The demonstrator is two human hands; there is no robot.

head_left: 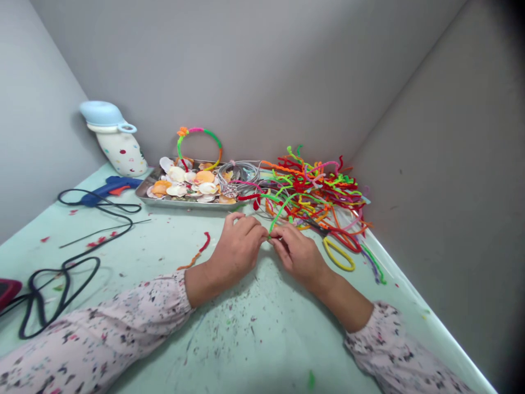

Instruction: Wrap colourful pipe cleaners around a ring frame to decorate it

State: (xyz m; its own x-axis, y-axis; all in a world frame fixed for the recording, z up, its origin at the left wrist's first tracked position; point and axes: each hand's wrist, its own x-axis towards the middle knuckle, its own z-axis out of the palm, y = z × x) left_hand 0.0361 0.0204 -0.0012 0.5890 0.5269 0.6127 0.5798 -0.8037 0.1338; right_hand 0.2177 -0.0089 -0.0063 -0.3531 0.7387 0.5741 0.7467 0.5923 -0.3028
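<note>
My left hand (pixel 241 243) and my right hand (pixel 299 254) meet at the middle of the table, fingertips pinched close together. Between them they grip a bright green pipe cleaner (pixel 279 212), which rises and curves away from the fingers. Its lower end is hidden by the fingertips. Just beyond my right hand lie scissors with red and yellow handles (pixel 339 255). A short red and orange pipe cleaner piece (pixel 202 250) rests left of my left hand.
A metal tray (pixel 188 204) holds shells, coiled wire (pixel 240 174) and a colourful pipe-cleaner ring (pixel 221 148). Many loose pipe cleaners (pixel 315 186) are heaped at the back right. At left are a blue glue gun (pixel 109 189), black cord (pixel 86 253) and a blue-lidded bottle (pixel 118 148).
</note>
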